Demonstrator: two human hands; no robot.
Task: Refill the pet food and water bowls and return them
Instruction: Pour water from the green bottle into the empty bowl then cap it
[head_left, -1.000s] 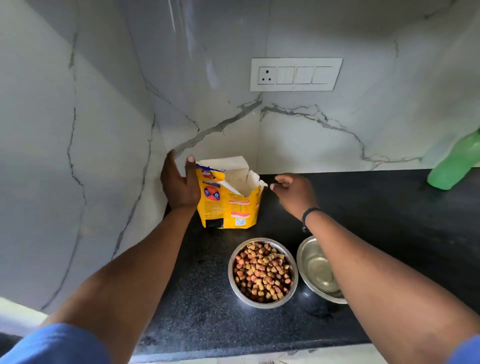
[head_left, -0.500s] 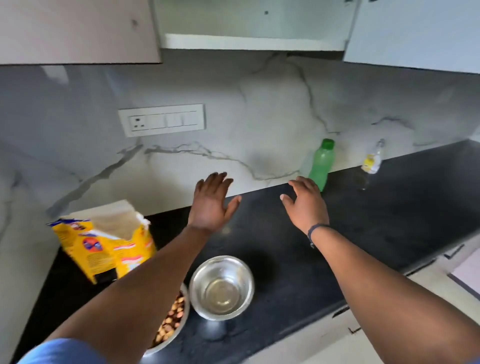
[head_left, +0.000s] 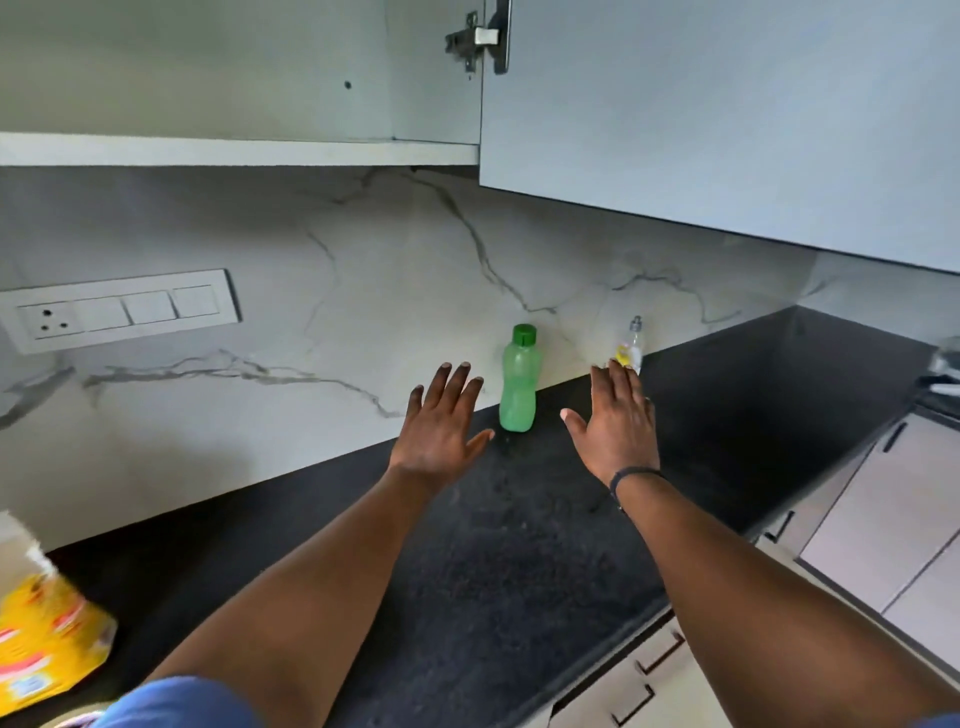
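Hands reach out over the black counter (head_left: 519, 561), both flat and wide open, holding nothing. L hand (head_left: 441, 421) has its fingers spread, palm down, just left of the green bottle (head_left: 518, 378). R hand (head_left: 615, 418) is just right of that bottle, fingers straight and close together, thumb stuck out to the side. A dark band (head_left: 631, 475) sits on the R wrist.

The green bottle stands upright at the back of the counter, near the marble wall (head_left: 322, 322), w/ its green cap on. It sits between the two hands, a bit past them. A small clear bottle (head_left: 629, 345) w/ a yellow label stands further right; the R fingertips cover its bottom part, so I can't tell if they touch it.

The yellow food bag (head_left: 47, 644) is at the far left edge, blurry, its top looks open. No bowls show in this view.

A switch plate (head_left: 119, 310) is on the wall at left. A cupboard door (head_left: 717, 114) hangs open above.
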